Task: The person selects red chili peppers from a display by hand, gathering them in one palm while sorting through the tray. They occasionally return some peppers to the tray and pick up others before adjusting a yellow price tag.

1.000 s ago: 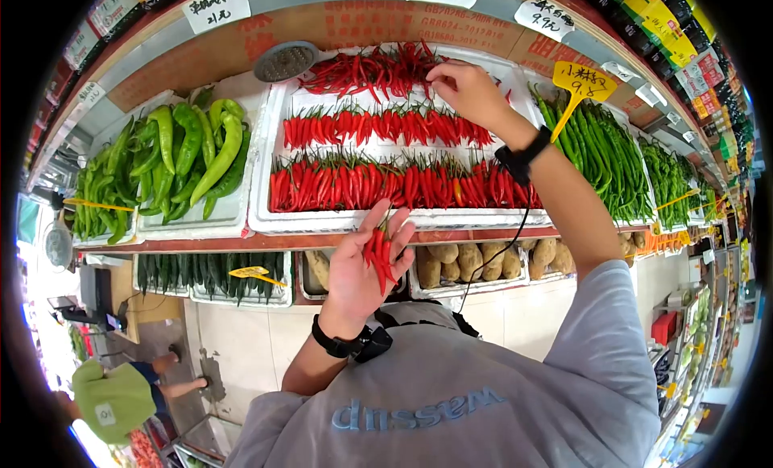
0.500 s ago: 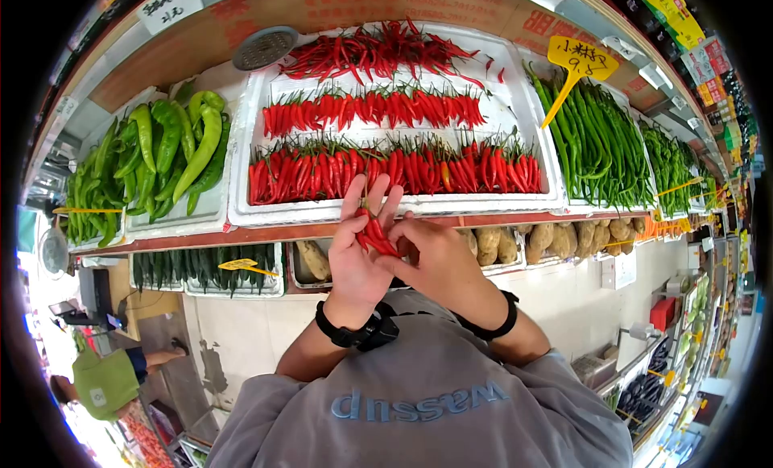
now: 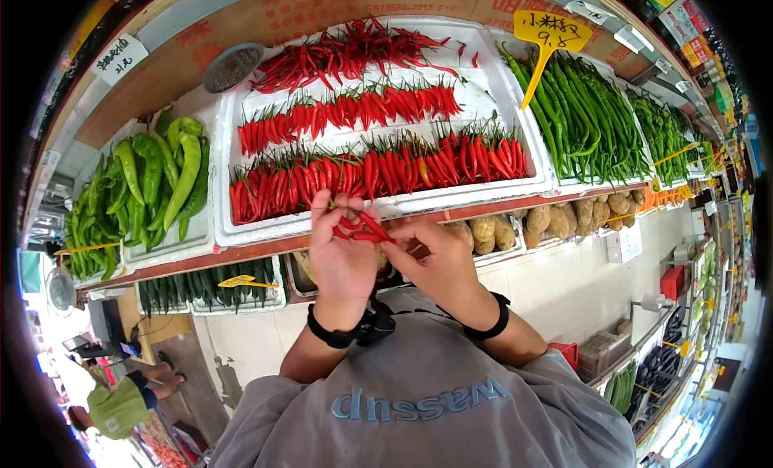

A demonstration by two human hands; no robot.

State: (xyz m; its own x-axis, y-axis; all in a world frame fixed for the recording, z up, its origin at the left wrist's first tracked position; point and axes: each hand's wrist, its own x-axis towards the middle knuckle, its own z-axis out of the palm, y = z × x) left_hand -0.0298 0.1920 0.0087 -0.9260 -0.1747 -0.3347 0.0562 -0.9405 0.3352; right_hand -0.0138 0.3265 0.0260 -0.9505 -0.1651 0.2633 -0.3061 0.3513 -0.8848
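A few red chilies (image 3: 367,229) lie across the fingers of my left hand (image 3: 345,262), which is palm up with its fingers curled round them. My right hand (image 3: 437,254) pinches the chilies' right-hand ends between thumb and fingertips. Just beyond my hands is a white foam tray (image 3: 386,205) of red chilies. In it, a front row (image 3: 322,178) and a middle row (image 3: 346,113) stand lined up with stems away from me. A loose heap of red chilies (image 3: 354,53) fills the back of the tray.
Large green peppers (image 3: 145,174) sit left of the tray, long green chilies (image 3: 576,118) right of it, beside a yellow price sign (image 3: 551,33). A round perforated metal piece (image 3: 233,68) lies at the back left. Below are potatoes (image 3: 491,233) and cucumbers (image 3: 209,283). A person in green (image 3: 121,407) is at lower left.
The view has turned and shifted slightly. In my left hand the chilies now lie flatter, and its fingers have curled in more. My right fingers have closed on the chilies' ends.
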